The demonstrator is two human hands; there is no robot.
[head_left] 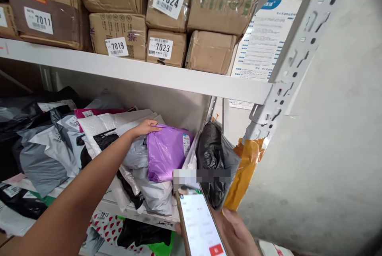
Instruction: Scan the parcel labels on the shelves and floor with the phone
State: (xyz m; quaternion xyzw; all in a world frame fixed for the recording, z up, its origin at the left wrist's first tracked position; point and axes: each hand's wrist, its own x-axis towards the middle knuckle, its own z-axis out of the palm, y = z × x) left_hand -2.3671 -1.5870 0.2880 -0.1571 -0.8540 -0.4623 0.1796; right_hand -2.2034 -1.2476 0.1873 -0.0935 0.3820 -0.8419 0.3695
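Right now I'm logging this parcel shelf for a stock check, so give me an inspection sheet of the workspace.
Surface: white metal shelf, lower level packed with soft parcels.
Job's things: purple parcel among the bags; phone with its screen lit.
Clutter: grey bags, black bag, yellow bag, white padded mailer.
Hands: left hand rests its fingers on the purple parcel's top edge; right hand holds the phone.
Cables: nothing seen.
Surroundings: numbered cardboard boxes on the level above, printed notice on the wall, grey wall to the right.
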